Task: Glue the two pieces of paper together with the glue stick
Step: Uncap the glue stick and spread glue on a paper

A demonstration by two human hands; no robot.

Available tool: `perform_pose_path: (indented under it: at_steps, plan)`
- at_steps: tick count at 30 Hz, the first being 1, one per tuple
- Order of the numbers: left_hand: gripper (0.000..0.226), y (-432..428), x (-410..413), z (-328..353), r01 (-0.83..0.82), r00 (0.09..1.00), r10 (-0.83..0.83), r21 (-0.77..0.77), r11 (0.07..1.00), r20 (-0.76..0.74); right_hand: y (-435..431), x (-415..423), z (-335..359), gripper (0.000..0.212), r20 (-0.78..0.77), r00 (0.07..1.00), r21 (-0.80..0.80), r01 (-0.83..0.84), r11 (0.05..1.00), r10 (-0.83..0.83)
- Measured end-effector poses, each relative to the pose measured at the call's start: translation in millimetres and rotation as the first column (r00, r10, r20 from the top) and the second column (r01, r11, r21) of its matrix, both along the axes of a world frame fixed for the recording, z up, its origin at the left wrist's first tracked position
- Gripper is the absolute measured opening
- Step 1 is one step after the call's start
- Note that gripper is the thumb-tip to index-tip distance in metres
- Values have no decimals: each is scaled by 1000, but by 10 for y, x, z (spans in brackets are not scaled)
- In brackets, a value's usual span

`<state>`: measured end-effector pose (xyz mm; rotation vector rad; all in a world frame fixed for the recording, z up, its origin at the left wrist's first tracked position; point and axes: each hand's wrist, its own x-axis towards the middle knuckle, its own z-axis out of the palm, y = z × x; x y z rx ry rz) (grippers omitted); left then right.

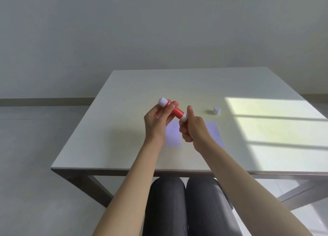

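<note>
I hold a red glue stick (pixel 177 111) with white ends up above the table, tilted from upper left to lower right. My left hand (pixel 157 123) grips its upper part, near the white top end. My right hand (pixel 192 129) pinches the white lower end between thumb and fingers. Its white cap (pixel 216 110) stands by itself on the table to the right. Two pale lilac paper squares lie flat side by side below my hands: the left paper (pixel 173 135) and the right paper (pixel 213 131), both partly hidden by my hands.
The pale table (pixel 124 147) has its front edge close to my knees. A bright patch of sunlight (pixel 275 129) with window-bar shadows covers the table's right side. A grey wall stands behind and grey floor lies to the left.
</note>
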<state>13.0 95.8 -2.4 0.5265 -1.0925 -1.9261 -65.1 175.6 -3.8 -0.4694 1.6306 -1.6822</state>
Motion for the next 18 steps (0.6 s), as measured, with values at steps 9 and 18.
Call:
perform_pose_path:
  at_steps: [9, 18]
  plan:
    - [7, 42, -15, 40, 68, 998, -67, -67, 995, 19, 153, 30, -52, 45, 214, 976, -134, -8, 991, 36]
    - [10, 2, -5, 28, 66, 998, -67, -26, 997, -22, 240, 17, -73, 16, -55, 998, -305, -21, 952, 5]
